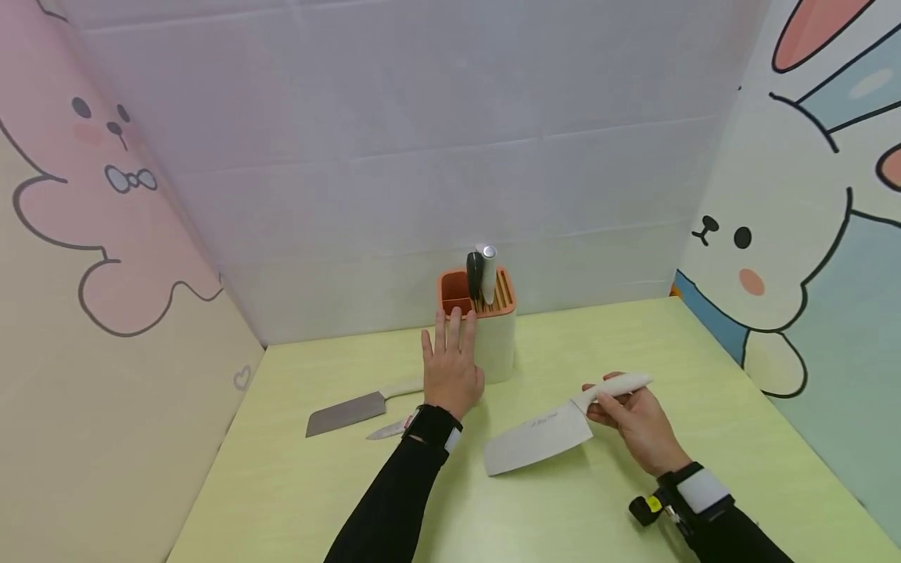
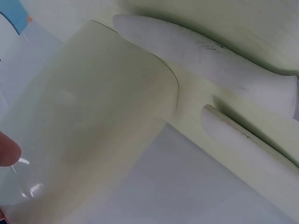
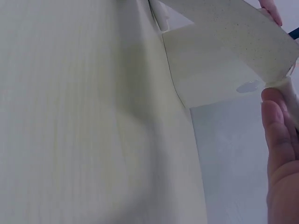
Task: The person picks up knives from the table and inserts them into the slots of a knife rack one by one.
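Tabletop: I see a pale yellow-green tabletop [image 1: 281, 500] stretching below both hands.
Knife block: a cream upright block with rounded corners and an orange slotted rim [image 1: 498, 344] stands at the far side, just beyond the left hand [image 1: 453, 375].
Held cleaver: I have the broad, pale-bladed cleaver with a white handle [image 1: 540, 439] above the tabletop, nearer than the block; its long axis runs diagonally, blade pointing left and towards me, handle end away to the right.
Cleaver and hands: it extends leftward from the right hand [image 1: 637, 422] and lies to the right of the left hand, well apart from it.
Lying cleaver: a grey-bladed, white-handled cleaver [image 1: 347, 414] lies left of the left hand, blade pointing left.
Right hand: thumb and fingers pinch the held cleaver's handle.
Left hand: fingers straight, slightly spread, resting against the block's front.
Small knife: a narrow, pointed, white-handled knife [image 1: 387, 431] lies beside the left wrist, tip to the left; the wrist hides its handle from my head view.
Stored handles: one black handle [image 1: 475, 272] and one whitish handle [image 1: 489, 275] rise from the block.
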`<state>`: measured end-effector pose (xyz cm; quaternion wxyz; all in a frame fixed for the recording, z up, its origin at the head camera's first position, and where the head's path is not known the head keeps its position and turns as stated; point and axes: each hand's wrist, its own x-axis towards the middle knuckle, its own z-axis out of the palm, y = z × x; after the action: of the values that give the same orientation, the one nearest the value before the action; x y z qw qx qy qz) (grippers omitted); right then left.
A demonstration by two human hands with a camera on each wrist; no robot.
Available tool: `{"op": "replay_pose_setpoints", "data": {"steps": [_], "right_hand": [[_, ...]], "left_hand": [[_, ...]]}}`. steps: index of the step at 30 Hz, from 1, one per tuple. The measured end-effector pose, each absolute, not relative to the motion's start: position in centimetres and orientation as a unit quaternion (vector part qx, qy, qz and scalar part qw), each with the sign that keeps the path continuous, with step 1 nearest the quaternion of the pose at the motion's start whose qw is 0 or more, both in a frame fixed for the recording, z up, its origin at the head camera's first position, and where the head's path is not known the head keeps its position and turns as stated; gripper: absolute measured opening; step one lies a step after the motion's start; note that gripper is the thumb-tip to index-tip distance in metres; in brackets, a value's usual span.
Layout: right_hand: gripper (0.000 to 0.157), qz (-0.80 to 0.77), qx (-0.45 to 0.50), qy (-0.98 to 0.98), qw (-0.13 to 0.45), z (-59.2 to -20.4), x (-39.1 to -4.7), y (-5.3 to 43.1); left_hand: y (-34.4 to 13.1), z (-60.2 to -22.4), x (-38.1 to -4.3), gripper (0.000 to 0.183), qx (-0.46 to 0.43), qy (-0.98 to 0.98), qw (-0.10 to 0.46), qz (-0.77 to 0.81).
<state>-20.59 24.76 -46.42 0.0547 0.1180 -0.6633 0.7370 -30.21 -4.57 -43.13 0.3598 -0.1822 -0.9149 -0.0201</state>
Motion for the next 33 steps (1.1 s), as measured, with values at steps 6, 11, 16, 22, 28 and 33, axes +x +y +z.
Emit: {"op": "replay_pose_setpoints", "data": {"steps": [6, 11, 16, 22, 28, 33], "right_hand": [[0.037, 0.714, 0.134, -0.682, 0.084, -44.4, -20.8, 25.9], [0.036, 0.682, 0.152, -0.707, 0.110, -41.8, -21.0, 26.9], [0.030, 0.626, 0.189, -0.744, 0.138, -38.5, -21.3, 27.4], [0.030, 0.564, 0.238, -0.773, 0.167, -34.4, -21.9, 27.4], [0.030, 0.536, 0.283, -0.774, 0.184, -30.7, -22.4, 26.7], [0.030, 0.489, 0.293, -0.794, 0.214, -27.2, -22.9, 25.8]], "left_hand": [[-4.8, -43.0, -30.4, 0.086, -0.182, -0.915, 0.360, -0.027], [-5.0, -43.2, -30.5, 0.088, -0.179, -0.913, 0.366, -0.029], [-4.9, -43.4, -30.6, 0.088, -0.182, -0.906, 0.381, -0.035], [-4.7, -43.4, -30.5, 0.089, -0.182, -0.903, 0.387, -0.040], [-4.7, -43.3, -30.2, 0.088, -0.177, -0.910, 0.373, -0.043], [-4.6, -43.1, -30.0, 0.088, -0.177, -0.912, 0.367, -0.043]]}}
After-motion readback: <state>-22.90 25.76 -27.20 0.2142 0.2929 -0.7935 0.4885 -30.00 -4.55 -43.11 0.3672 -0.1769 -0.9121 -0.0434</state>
